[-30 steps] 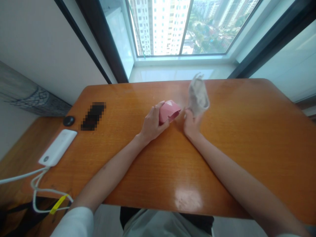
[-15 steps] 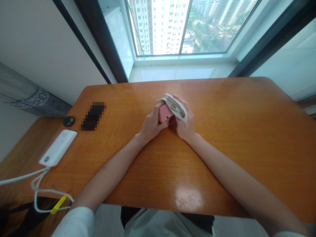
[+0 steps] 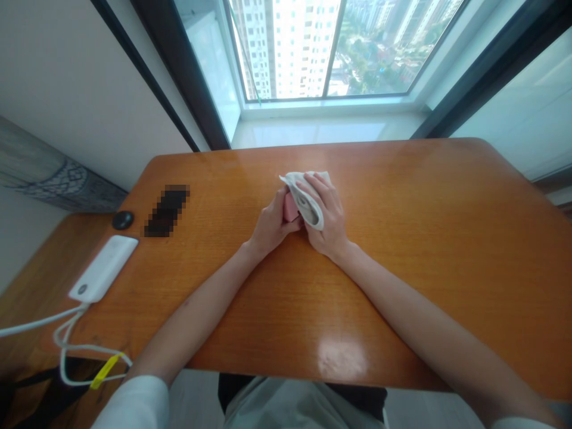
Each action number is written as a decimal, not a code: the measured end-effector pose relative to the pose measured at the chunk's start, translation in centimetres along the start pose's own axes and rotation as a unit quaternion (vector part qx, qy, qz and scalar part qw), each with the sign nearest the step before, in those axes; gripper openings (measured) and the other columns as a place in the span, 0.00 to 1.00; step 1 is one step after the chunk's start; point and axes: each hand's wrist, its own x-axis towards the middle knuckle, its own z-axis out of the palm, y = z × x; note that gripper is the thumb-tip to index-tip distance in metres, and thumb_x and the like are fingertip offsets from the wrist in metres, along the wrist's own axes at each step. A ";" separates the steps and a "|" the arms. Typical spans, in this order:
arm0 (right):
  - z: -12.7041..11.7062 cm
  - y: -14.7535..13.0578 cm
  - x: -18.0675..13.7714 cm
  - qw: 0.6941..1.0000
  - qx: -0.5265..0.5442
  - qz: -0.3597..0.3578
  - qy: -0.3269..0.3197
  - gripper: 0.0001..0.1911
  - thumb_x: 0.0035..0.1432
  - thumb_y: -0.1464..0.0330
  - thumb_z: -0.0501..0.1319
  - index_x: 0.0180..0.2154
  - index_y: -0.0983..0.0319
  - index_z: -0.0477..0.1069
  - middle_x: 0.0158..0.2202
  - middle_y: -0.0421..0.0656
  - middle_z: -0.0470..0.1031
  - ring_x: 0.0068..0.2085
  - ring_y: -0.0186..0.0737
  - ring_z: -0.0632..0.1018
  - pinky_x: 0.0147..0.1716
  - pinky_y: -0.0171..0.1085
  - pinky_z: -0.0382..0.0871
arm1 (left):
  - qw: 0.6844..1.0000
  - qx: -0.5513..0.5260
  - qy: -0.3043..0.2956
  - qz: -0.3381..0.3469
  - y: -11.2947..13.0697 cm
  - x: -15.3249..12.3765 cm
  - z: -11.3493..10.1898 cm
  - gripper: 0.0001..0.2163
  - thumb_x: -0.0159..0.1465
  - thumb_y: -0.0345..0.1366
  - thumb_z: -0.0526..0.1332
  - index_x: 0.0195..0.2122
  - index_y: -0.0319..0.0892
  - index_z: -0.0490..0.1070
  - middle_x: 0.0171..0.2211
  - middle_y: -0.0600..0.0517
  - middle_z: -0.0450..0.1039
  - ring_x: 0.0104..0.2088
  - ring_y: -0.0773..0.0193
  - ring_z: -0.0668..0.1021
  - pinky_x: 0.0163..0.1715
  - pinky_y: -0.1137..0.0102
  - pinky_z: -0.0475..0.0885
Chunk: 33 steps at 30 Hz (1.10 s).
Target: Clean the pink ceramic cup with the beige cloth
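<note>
Your left hand [image 3: 271, 223] grips pink object [image 3: 290, 208] from its left side, fingers curled round it. Your right hand [image 3: 329, 223] presses white cloth [image 3: 306, 193] over pink object's top and right side, fingers closed on cloth. Pink object sits at middle of wooden table [image 3: 424, 238], mostly hidden. White power bank [image 3: 103, 268] with cable [image 3: 67, 345] lies well left of pink object; small black round thing [image 3: 122, 220] just beyond power bank.

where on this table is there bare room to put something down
Bare wood right of the right hand to the table edge, and the near strip between the forearms. Crowded: the left end, with power bank, cable and black disc.
</note>
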 end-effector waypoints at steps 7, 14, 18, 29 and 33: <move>0.9 1.2 -0.2 0.987 0.038 0.139 0.066 0.27 0.84 0.52 0.51 0.74 0.49 0.70 0.70 0.49 0.80 0.69 0.55 0.82 0.70 0.60 0.79 | 1.000 -0.003 -0.007 0.007 1.0 0.2 -0.2 0.33 0.72 0.47 0.71 0.74 0.48 0.63 0.67 0.42 0.79 0.58 0.49 0.86 0.58 0.59 0.80; -0.2 0.0 0.1 0.999 -0.042 -0.027 -0.018 0.33 0.81 0.54 0.55 0.81 0.48 0.59 0.77 0.49 0.73 0.78 0.62 0.72 0.78 0.69 0.68 | 1.000 -0.024 -0.002 0.002 -0.3 0.1 -0.1 0.33 0.70 0.51 0.72 0.72 0.47 0.65 0.56 0.44 0.84 0.48 0.50 0.87 0.47 0.61 0.81; -0.2 0.6 0.2 0.999 -0.022 -0.030 -0.020 0.31 0.82 0.55 0.53 0.79 0.48 0.62 0.76 0.48 0.73 0.78 0.60 0.72 0.79 0.68 0.66 | 1.000 -0.012 -0.005 -0.009 0.1 0.1 0.0 0.34 0.69 0.49 0.73 0.72 0.46 0.65 0.54 0.45 0.85 0.47 0.49 0.88 0.46 0.61 0.81; -0.2 0.5 -0.1 0.998 -0.055 -0.026 -0.022 0.32 0.78 0.48 0.57 0.77 0.42 0.64 0.75 0.43 0.75 0.77 0.64 0.73 0.80 0.72 0.61 | 1.000 -0.004 -0.016 -0.005 0.0 0.0 0.1 0.37 0.68 0.46 0.74 0.74 0.46 0.63 0.53 0.44 0.86 0.45 0.49 0.89 0.46 0.59 0.84; 0.0 0.8 -0.1 0.995 -0.014 0.091 0.042 0.33 0.81 0.48 0.54 0.78 0.49 0.63 0.75 0.51 0.75 0.73 0.61 0.77 0.74 0.67 0.72 | 1.000 -0.001 -0.006 0.021 0.7 0.0 -0.1 0.36 0.73 0.49 0.69 0.78 0.49 0.58 0.70 0.40 0.77 0.63 0.45 0.85 0.61 0.54 0.82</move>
